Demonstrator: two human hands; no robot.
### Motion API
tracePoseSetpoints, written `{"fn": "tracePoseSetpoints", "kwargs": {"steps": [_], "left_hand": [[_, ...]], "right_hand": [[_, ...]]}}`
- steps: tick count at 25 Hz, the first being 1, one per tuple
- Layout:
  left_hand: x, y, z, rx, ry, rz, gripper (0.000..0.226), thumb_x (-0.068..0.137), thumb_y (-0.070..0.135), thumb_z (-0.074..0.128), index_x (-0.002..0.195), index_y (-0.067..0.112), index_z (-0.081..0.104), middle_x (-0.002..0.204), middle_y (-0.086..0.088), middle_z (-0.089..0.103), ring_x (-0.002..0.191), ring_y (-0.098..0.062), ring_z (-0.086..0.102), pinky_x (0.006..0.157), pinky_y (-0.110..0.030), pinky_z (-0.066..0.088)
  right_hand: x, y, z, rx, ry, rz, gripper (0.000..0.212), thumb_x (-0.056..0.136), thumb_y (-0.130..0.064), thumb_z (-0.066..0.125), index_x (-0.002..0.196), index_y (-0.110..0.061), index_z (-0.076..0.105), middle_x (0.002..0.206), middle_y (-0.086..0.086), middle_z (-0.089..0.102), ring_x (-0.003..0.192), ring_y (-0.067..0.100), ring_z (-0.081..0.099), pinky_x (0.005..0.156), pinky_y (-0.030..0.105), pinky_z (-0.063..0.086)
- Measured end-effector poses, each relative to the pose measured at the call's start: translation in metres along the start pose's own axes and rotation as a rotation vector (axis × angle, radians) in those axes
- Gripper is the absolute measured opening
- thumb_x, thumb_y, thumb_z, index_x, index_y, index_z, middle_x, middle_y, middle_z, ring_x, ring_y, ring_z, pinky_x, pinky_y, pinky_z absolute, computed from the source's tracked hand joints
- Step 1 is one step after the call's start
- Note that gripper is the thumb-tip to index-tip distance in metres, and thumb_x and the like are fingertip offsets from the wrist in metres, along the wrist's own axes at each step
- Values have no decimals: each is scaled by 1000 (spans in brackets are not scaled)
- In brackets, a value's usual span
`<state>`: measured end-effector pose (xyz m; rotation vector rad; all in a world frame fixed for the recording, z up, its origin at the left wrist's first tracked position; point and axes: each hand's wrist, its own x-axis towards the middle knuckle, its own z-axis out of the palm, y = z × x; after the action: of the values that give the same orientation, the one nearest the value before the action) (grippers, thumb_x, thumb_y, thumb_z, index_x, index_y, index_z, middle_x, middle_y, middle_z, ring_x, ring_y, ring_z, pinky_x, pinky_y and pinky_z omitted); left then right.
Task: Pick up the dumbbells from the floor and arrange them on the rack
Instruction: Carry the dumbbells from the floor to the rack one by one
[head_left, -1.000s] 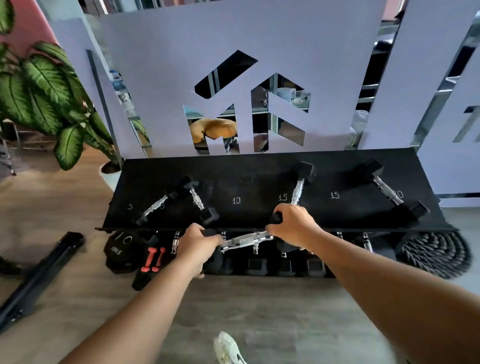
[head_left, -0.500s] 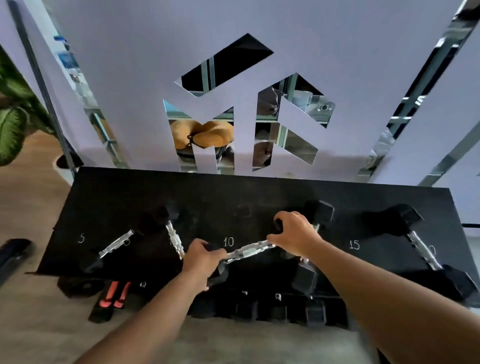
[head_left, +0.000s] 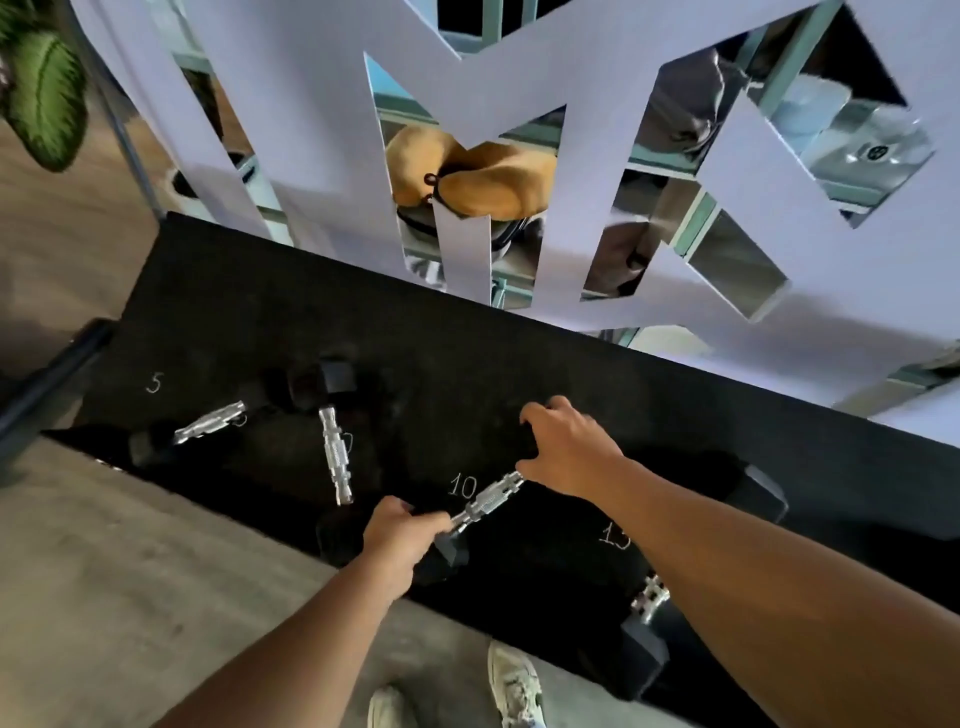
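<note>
Nearest, two pale shoes (head_left: 514, 686) stand on the wooden floor (head_left: 104, 561) just before the rack (head_left: 467, 338). Above them the left hand (head_left: 397, 535) is wrapped around the near black head of a dumbbell (head_left: 485, 501), and the right hand (head_left: 566, 449) is clamped over its far head, so the knurled chrome handle shows bare between them — the weight lies slantwise on the black top shelf, beside the chalked "10". It looks a dense, rigid thing, heavy for its size; the rubbery heads give a sure purchase, though I judge the ridged handle the better hold for one hand, and the hex ends should keep it from rolling. To the left lie two smaller dumbbells (head_left: 335, 452), angled toward each other near the "5" mark, their dark heads hard to make out against the shelf. Another dumbbell (head_left: 647, 608) sits low at the right, half hidden by the forearm. The shelf surface is matt and dark. Beyond it rises a pale cut-out partition (head_left: 597, 62) with a tan cushion (head_left: 467, 176) behind, and green plant leaves (head_left: 47, 98) at far left.
</note>
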<state>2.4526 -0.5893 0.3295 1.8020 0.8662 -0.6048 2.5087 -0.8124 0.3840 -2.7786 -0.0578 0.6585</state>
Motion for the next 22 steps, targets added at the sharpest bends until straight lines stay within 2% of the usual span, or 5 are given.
{"fn": "tracePoseSetpoints", "kwargs": {"steps": [4, 8, 13, 19, 22], "left_hand": [[0, -7, -4, 443, 93, 103, 29, 71, 42, 76, 85, 21, 61, 82, -1, 67, 74, -21, 63, 57, -31, 43], [-8, 16, -28, 707, 222, 240, 27, 80, 44, 68, 75, 22, 51, 74, 5, 58, 64, -17, 52, 51, -30, 35], [-29, 33, -57, 675, 289, 261, 25, 80, 42, 65, 82, 21, 53, 83, -1, 66, 79, -26, 65, 66, -35, 52], [-69, 5, -122, 558, 394, 223, 25, 82, 37, 64, 73, 20, 48, 76, -3, 60, 85, -32, 64, 66, -37, 49], [-102, -29, -171, 482, 499, 189, 22, 85, 31, 65, 96, 13, 65, 97, -10, 71, 93, -30, 68, 74, -34, 54]], "right_hand": [[21, -6, 1, -70, -101, -53, 62, 89, -45, 70, 144, -25, 49, 136, 9, 49, 116, 39, 58, 90, 47, 56], [26, -23, -10, -221, -200, -77, 53, 91, -56, 62, 131, -20, 61, 126, 7, 59, 109, 35, 61, 88, 49, 56], [20, -58, -20, -239, -151, -215, 53, 95, -56, 57, 136, -23, 58, 131, 9, 54, 124, 39, 52, 95, 51, 50], [8, -132, -18, -263, -206, -449, 66, 91, -65, 55, 144, -25, 51, 140, 9, 51, 130, 41, 46, 99, 54, 48], [-17, -192, -7, -244, -226, -597, 58, 92, -60, 56, 136, -23, 58, 135, 10, 56, 126, 40, 52, 97, 50, 50]]}}
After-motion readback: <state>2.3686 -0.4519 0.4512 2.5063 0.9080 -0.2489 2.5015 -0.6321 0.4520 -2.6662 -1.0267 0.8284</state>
